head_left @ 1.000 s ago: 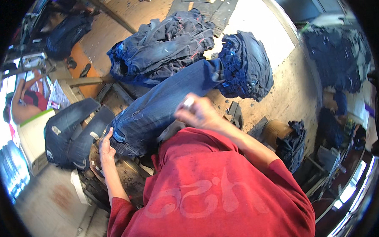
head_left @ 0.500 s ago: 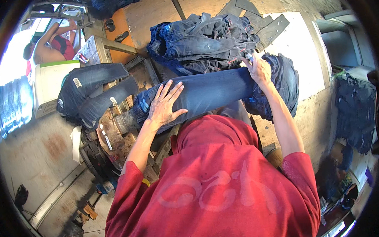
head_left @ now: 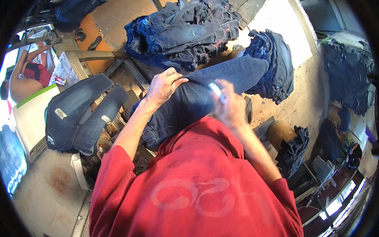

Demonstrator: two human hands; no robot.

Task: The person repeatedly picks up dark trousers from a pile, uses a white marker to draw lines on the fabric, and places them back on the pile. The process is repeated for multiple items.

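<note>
The left hand pinches the far edge of the denim leg; the right hand, blurred, closes around a small pale tool over its near side. The leg runs beneath both, near left to far right, toward a folded denim bundle. Both forearms reach forward, the right slanting leftward.

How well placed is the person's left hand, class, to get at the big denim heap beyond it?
Probably yes: the left hand is close to the denim heap and nothing seems to block the way, though it would likely have to release the blue jeans.
</note>
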